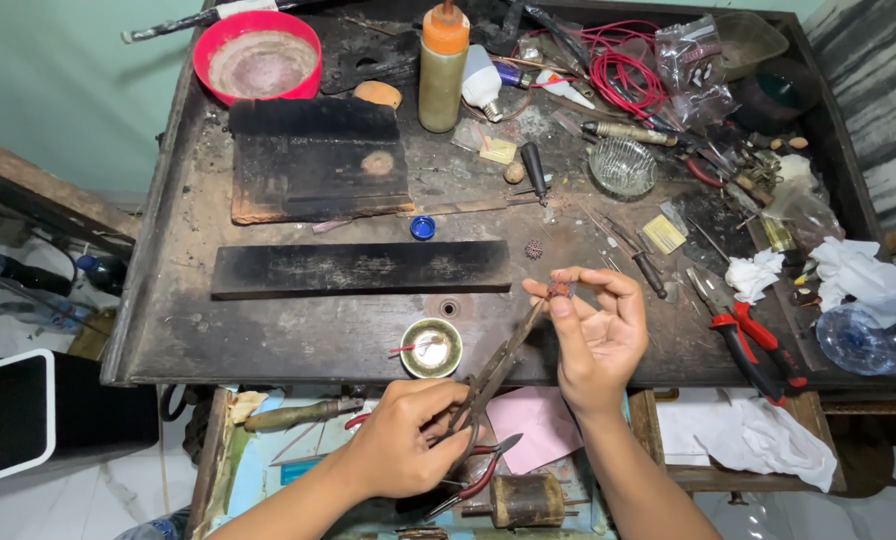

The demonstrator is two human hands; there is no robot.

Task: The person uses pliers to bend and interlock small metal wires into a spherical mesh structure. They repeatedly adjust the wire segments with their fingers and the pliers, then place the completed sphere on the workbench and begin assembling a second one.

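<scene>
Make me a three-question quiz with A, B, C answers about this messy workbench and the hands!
1. Where is the red bowl?
A. far left corner of the bench
B. on the floor
C. in the right hand

2. What colour is the cap of the tall bottle?
A. green
B. orange
C. white

3. What is the left hand doing?
A. resting flat and empty
B. holding long metal tweezers
C. pouring from a bottle

Answers:
1 A, the bowl sits at the bench's far left corner.
2 B, the cap is orange.
3 B, its fingers grip the tweezers, whose tip reaches the small bead pinched by the right hand.
</scene>
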